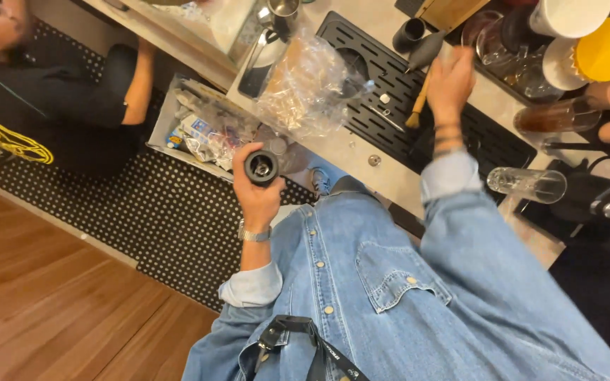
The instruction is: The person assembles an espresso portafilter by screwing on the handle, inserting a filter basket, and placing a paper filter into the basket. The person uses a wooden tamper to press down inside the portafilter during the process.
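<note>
While the left hand [257,192] grips a black cylindrical grinder cup [261,167] above the dotted floor mat [157,212], the right hand [450,81] closes around a brush [418,99] over the pale table [351,152] by the black drip grate [390,92].

Left hand [257,194] holds a black cylinder [261,167] upright, open end to camera, off the table [351,152] edge. Right hand [450,79] grips a brush [421,67] above the black drip grate [390,99]. A clear plastic bag [308,85] lies beside it. Another person's arm [138,85] reaches toward a bin [199,130].
</note>
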